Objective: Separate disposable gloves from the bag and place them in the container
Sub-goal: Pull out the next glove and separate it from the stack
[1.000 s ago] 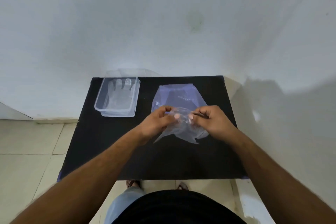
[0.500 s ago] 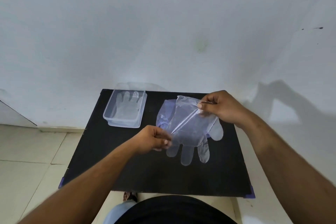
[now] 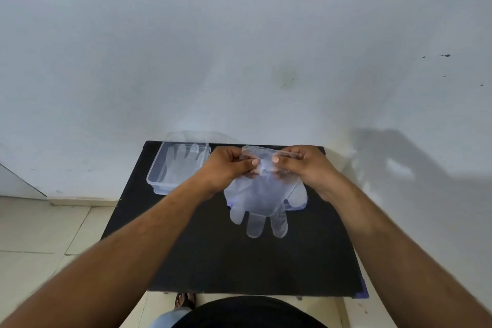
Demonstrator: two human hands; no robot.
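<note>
From my head view, both my hands have come together again at the glove's cuff: my left hand (image 3: 231,165) and right hand (image 3: 300,165) each pinch the thin plastic, where half a second ago they were spread apart. The glove (image 3: 262,202) hangs fingers-down at 12 o'clock over the black tabletop (image 3: 239,261). I judge I'm checking it is single. The container (image 3: 159,178), at 11 o'clock, already holds one glove.

Soft, even room light from the left throws a blurred arm shadow (image 3: 394,165) on the white wall (image 3: 239,74); wide-angle bending at edges, forearms slightly smeared
</note>
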